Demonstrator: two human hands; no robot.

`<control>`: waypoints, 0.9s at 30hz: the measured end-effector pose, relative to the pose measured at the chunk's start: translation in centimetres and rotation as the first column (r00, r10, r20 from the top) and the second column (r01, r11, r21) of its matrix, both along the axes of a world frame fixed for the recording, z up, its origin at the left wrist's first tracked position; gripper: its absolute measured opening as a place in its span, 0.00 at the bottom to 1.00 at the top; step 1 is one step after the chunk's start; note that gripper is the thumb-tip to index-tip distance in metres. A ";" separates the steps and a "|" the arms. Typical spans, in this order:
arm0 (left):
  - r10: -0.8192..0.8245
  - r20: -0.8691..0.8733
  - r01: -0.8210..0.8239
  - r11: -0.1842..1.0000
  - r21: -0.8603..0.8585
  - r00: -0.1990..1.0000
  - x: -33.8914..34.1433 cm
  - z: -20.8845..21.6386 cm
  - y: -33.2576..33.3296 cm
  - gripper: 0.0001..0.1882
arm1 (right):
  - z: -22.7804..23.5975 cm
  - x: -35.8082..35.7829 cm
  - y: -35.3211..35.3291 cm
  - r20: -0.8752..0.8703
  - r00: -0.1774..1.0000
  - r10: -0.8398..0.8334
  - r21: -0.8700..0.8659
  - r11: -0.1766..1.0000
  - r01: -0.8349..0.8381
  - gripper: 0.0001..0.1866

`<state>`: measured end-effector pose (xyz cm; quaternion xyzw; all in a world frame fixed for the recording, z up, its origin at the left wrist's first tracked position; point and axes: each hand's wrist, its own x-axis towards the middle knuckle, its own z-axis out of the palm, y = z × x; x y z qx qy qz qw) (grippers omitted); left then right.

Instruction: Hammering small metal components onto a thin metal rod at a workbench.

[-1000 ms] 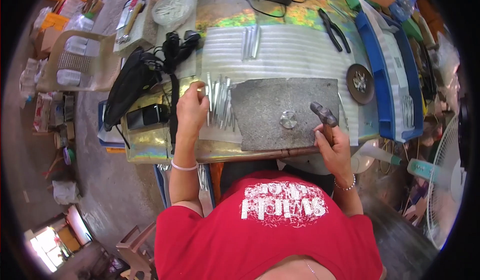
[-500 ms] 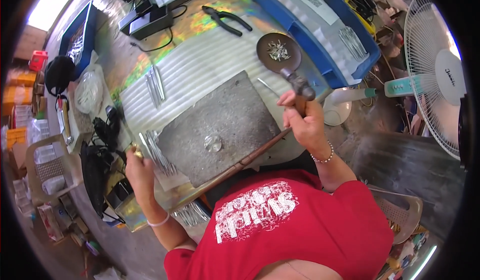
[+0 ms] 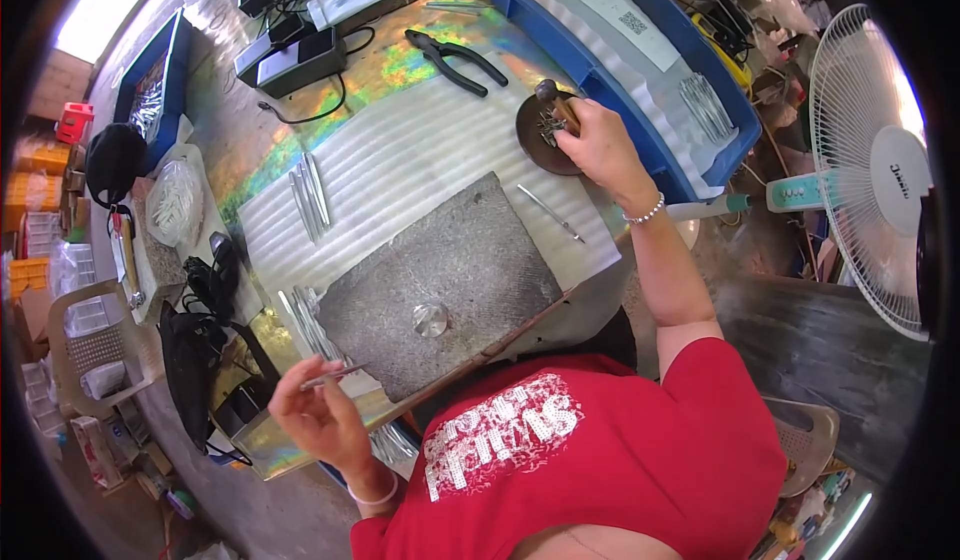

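My right hand (image 3: 605, 150) is wrapped round the handle of a hammer (image 3: 566, 110), over a round brown dish (image 3: 533, 152). Small silvery metal bits (image 3: 549, 130) lie in the dish, partly covered by the hand. At the near left, my left hand (image 3: 325, 422) pinches a thin metal rod (image 3: 338, 374), whose tip points toward the slab's corner. A rough grey slab (image 3: 440, 250) lies before me, bearing a shiny round piece (image 3: 430, 320). Beside its left edge are several slim metal rods (image 3: 308, 322). A thin pen-like tool (image 3: 550, 212) lies to its right.
Black-handled pliers (image 3: 455, 62) lie at the back, near black power boxes (image 3: 300, 64) with cables. A long blue tray (image 3: 600, 85) borders the right side, with a white fan (image 3: 880, 170) beyond. More rods (image 3: 310, 195) rest on the white foam sheet (image 3: 400, 150).
My right hand has carried the hammer away from me to the dish. The left hand has come nearer and rightward, and a thin rod now shows in its fingers.
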<state>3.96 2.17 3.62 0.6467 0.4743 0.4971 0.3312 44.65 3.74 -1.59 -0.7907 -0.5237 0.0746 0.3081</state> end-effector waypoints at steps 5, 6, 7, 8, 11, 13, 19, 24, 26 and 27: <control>-0.125 0.016 0.125 0.992 -0.005 0.992 1.2 -1.5 -0.4 0.18 | 0.0 0.2 0.9 0.059 0.998 0.018 -0.121 0.993 -0.011 0.10; -0.106 -0.005 0.106 0.994 -0.028 0.994 1.0 -1.9 -0.5 0.17 | 0.1 0.2 1.0 0.034 0.999 0.007 -0.144 0.990 -0.002 0.10; -0.107 -0.004 0.107 0.994 -0.029 0.994 1.1 -2.1 -0.4 0.17 | 0.1 0.2 1.0 0.009 1.000 -0.006 -0.167 0.986 0.007 0.09; -0.132 -0.061 0.129 0.991 -0.046 0.989 1.0 -2.3 -0.4 0.15 | 0.1 0.2 1.0 0.010 1.000 -0.006 -0.170 0.985 0.007 0.09; -0.156 -0.102 0.150 0.987 -0.065 0.983 1.3 -2.7 -0.3 0.12 | 0.3 0.3 0.8 -0.011 1.000 -0.010 -0.167 0.986 0.008 0.09; -0.235 -0.248 0.208 0.969 -0.132 0.940 1.3 -2.7 -0.1 0.11 | 0.5 0.6 0.4 -0.086 0.995 -0.048 -0.112 0.993 0.038 0.09; -0.138 0.044 0.145 0.954 -0.262 0.989 1.3 -3.0 -0.4 0.10 | 0.8 0.5 -0.8 -0.397 0.917 -0.039 0.005 0.999 0.045 0.07; -0.133 0.150 0.176 0.932 -0.318 0.980 1.3 -2.1 -0.5 0.09 | 2.7 0.0 -1.6 -0.765 0.639 -0.075 -0.020 0.996 0.092 0.04; -0.141 0.160 0.187 0.927 -0.326 0.977 1.2 -1.7 -0.6 0.09 | 3.4 -0.7 -2.1 -0.838 0.538 -0.095 -0.047 0.994 0.102 0.03; -0.129 0.227 0.205 0.914 -0.351 0.965 1.4 -1.4 -0.8 0.10 | 3.6 -1.3 -2.4 -0.874 0.483 -0.054 -0.022 0.997 0.072 0.02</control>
